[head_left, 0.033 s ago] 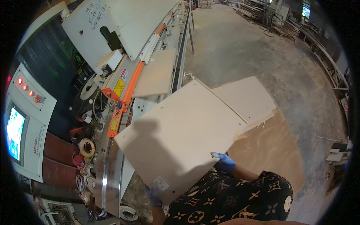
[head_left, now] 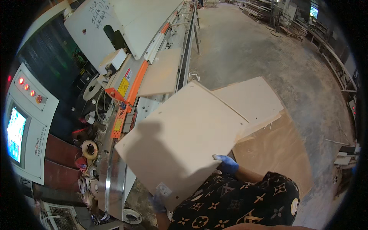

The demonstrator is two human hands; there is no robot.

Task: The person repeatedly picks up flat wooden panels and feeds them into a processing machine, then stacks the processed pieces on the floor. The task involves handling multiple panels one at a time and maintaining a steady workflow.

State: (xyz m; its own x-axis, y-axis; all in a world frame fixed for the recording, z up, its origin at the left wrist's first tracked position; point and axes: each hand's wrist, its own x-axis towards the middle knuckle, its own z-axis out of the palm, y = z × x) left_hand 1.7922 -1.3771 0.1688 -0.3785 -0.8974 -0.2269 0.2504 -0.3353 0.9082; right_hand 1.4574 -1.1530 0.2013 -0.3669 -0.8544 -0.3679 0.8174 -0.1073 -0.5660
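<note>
A large pale wooden board point(head_left: 184, 130) with a groove near its far right edge and small holes lies tilted in front of me, and a shadow falls over it. My right hand point(head_left: 228, 165), in a blue glove, grips its right near edge, thumb on top and fingers hidden beneath. My left hand point(head_left: 157, 203), also blue-gloved, is closed on the near left edge beside a small white label point(head_left: 163, 189); its fingers are partly hidden. Behind the held board, another pale board point(head_left: 253, 101) rests on a brown sheet point(head_left: 276, 153).
Left of the board runs a long machine with an orange guide point(head_left: 138, 84) and a metal rail point(head_left: 186, 57); a smaller panel point(head_left: 163, 73) lies on its bed. A control panel point(head_left: 32, 126) with a lit screen stands at far left. Rolls of edging tape point(head_left: 89, 149) sit below the machine.
The held board has shifted slightly left, with both hands still on it. The view has moved a little.
</note>
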